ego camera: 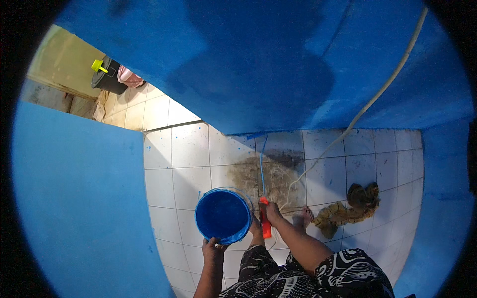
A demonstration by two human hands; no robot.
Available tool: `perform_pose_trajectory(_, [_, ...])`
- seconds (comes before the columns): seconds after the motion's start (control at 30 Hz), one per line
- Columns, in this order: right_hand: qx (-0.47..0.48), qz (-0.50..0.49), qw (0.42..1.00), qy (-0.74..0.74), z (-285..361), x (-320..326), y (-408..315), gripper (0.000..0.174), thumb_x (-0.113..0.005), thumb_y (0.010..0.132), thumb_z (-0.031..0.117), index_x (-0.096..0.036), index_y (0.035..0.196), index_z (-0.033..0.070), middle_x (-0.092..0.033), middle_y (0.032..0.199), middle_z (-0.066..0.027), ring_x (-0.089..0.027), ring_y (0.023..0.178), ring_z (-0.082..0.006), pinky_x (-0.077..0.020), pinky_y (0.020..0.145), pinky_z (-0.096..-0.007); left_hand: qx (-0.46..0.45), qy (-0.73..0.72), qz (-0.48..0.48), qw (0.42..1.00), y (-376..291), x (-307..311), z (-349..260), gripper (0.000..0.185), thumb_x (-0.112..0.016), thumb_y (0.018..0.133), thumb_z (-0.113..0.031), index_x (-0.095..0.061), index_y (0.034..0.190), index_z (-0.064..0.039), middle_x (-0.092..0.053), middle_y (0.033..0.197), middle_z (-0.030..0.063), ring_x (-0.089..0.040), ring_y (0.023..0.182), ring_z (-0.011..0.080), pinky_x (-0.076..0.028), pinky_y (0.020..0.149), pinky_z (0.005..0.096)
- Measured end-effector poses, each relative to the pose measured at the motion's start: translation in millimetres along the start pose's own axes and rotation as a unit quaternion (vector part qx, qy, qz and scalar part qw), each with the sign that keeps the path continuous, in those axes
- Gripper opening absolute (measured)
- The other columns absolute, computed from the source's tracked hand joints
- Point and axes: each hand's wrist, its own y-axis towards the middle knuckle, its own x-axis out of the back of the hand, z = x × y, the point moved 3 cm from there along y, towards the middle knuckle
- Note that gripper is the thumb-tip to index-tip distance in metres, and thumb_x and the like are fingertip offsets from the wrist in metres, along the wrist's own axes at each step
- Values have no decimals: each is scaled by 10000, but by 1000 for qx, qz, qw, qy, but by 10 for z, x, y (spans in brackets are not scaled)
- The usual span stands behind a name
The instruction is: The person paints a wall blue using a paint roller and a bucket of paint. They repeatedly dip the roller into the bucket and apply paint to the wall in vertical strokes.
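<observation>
My left hand grips the near rim of a round paint bucket, its inside coated in blue paint and a thin wire bail beside it. My right hand is closed around the orange-red handle of a paint roller. Its thin blue-coated frame stretches forward to the foot of the blue wall. A small blue shape there may be the roller sleeve, but it blends with the wall. My shadow falls across this wall.
A pale cable hangs past the wall and runs down onto the white floor tiles. Crumpled brown cloth lies right of my foot. Beyond a doorway stand a black bin with a yellow dipper and a pink bag.
</observation>
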Motion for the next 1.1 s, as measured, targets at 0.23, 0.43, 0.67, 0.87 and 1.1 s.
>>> perform_pose_trajectory(0.23, [-66, -33, 993, 89, 859, -518, 527, 196, -622, 855, 226, -590, 869, 33, -556, 585, -69, -563, 460, -223, -466, 434, -375, -21, -18, -14, 1000, -26, 323, -96, 446, -531, 744, -14, -450, 1182, -30, -509, 1127, 176, -581, 997, 385, -565, 825, 570])
perform_pose_trajectory(0.43, [-17, 4, 995, 94, 1314, -600, 173, 144, -595, 864, 173, -577, 828, 34, -557, 587, -71, -562, 460, -208, -462, 431, -359, -29, -26, -3, 999, -74, 397, -176, 417, -542, 733, -26, -457, 1142, -20, -516, 1112, 178, -585, 983, 382, -566, 823, 564])
perform_pose_trajectory(0.67, [13, 16, 999, 28, 1694, -381, -1460, 125, -567, 864, 134, -515, 808, 35, -522, 567, -57, -551, 456, -202, -451, 430, -360, -45, -23, 53, 997, -228, 288, -411, 440, -541, 733, -37, -455, 1163, -4, -534, 1104, 162, -604, 979, 378, -575, 821, 541])
perform_pose_trajectory(0.87, [-40, 109, 992, 58, 1658, 28, -2516, 191, -592, 882, 173, -505, 799, 25, -540, 591, -41, -554, 470, -155, -467, 466, -320, -58, -11, 58, 997, -257, 243, -643, 463, -504, 730, -18, -446, 1190, 2, -541, 1138, 180, -623, 974, 374, -577, 834, 540])
perform_pose_trajectory(1.1, [-72, 12, 996, -59, 1130, -145, -1329, 168, -605, 878, 205, -545, 886, 49, -565, 658, -39, -558, 502, -151, -461, 452, -315, -44, -21, 79, 996, -87, 349, -704, 519, -512, 705, -22, -429, 1217, -32, -521, 1185, 170, -606, 1002, 400, -565, 845, 567])
